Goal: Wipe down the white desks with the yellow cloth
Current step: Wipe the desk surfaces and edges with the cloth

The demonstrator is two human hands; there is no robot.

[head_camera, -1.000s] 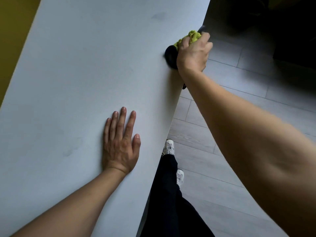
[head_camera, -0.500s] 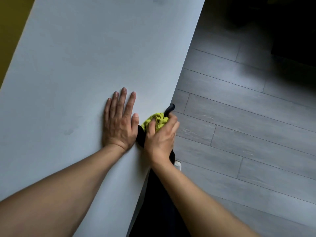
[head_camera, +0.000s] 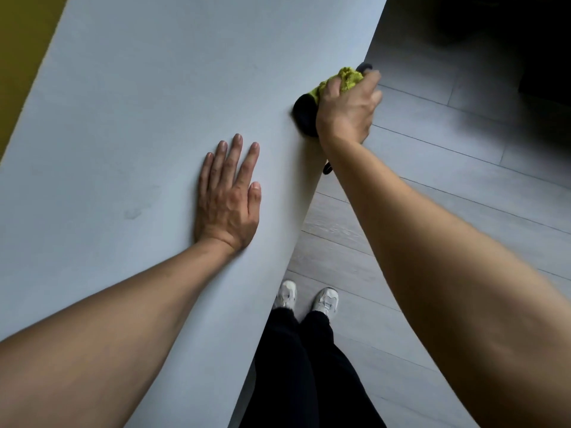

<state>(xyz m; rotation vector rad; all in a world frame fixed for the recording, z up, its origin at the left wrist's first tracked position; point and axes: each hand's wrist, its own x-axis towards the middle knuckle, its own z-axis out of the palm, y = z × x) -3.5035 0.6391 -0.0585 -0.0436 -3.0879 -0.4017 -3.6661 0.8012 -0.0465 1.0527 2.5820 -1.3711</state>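
The white desk (head_camera: pixel 148 97) fills the left and middle of the head view, its right edge running diagonally. My right hand (head_camera: pixel 347 114) is shut on the yellow cloth (head_camera: pixel 341 80), bunched with a black part (head_camera: pixel 304 115), and presses it on the desk's right edge. My left hand (head_camera: pixel 227 196) lies flat, palm down, fingers apart, on the desk top, nearer to me than the cloth. A faint smudge (head_camera: pixel 133 213) shows on the surface to the left of my left hand.
Grey wood-plank floor (head_camera: pixel 432 168) lies right of the desk, dark at the top right. My legs in black trousers (head_camera: pixel 302 366) and white shoes (head_camera: pixel 324 301) stand beside the desk edge. A yellow wall (head_camera: pixel 21 57) borders the desk on the left.
My right hand slid the cloth along the desk's right edge towards me, beside my left hand, and has now pushed it away again. My left hand stays flat.
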